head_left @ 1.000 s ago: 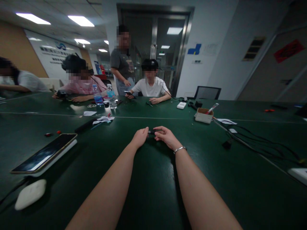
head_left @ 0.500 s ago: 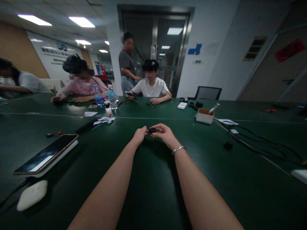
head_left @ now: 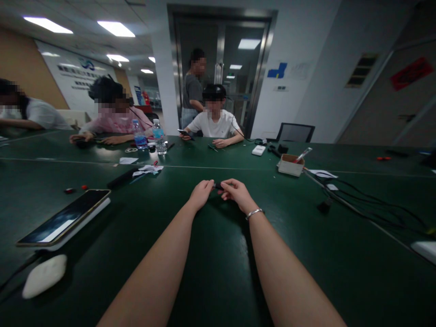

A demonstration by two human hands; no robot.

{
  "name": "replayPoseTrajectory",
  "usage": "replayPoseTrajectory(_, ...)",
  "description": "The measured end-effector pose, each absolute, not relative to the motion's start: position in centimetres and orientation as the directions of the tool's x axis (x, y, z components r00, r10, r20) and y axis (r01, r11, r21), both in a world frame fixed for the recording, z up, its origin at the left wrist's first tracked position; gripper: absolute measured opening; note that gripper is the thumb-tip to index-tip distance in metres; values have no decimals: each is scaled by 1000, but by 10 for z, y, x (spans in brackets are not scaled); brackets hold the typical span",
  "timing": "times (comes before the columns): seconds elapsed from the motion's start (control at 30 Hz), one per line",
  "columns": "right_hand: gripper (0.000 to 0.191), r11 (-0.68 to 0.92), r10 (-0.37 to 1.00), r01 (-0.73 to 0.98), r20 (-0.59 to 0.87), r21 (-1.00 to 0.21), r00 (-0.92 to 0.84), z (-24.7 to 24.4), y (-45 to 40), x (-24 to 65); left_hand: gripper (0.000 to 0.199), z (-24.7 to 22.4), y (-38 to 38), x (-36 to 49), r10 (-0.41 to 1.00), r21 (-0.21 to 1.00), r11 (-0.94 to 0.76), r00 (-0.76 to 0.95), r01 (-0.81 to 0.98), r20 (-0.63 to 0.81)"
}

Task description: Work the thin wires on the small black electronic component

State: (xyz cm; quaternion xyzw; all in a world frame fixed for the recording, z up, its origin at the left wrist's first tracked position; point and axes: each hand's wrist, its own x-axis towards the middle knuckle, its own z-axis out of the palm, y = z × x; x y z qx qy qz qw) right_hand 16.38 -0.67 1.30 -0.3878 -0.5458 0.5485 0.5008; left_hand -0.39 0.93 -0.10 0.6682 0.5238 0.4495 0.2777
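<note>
Above the dark green table (head_left: pixel 218 272), my two hands meet over a small black object (head_left: pixel 218 185) with a paler, metallic-looking left end. Its exact kind is too small and too covered to make out. My left hand (head_left: pixel 201 195) pinches the left end between thumb and fingers. On the other side my right hand (head_left: pixel 237 195), with a silver bangle at the wrist, grips the dark right end. The fingers hide much of the object, and a reddish patch shows just below it.
At the left lie a phone (head_left: pixel 66 218) on a white block and a white rounded case (head_left: pixel 45 276). Crumpled paper (head_left: pixel 148 170) and bottles (head_left: pixel 158 138) stand farther off. A small box (head_left: pixel 290 165) and black cables (head_left: pixel 371 200) lie right. Several people are across the table.
My left hand has shifted slightly right and covers more of the object's left end. The standing person in the background has moved right, behind the seated person.
</note>
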Motion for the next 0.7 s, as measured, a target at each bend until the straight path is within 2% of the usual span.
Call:
replayPoseTrajectory(0.37, 26, 87, 981, -137, 108, -987, -162, 9, -3, 166, 16, -7, 12, -4, 909, 877, -416, 147, 242, 390)
replayPoseTrajectory(0.7, 23, 85, 984, -147, 106, -986, -143, 8, -2, 166, 17, 4, 3, -4, 920, 909, -384, 146, 161, 363)
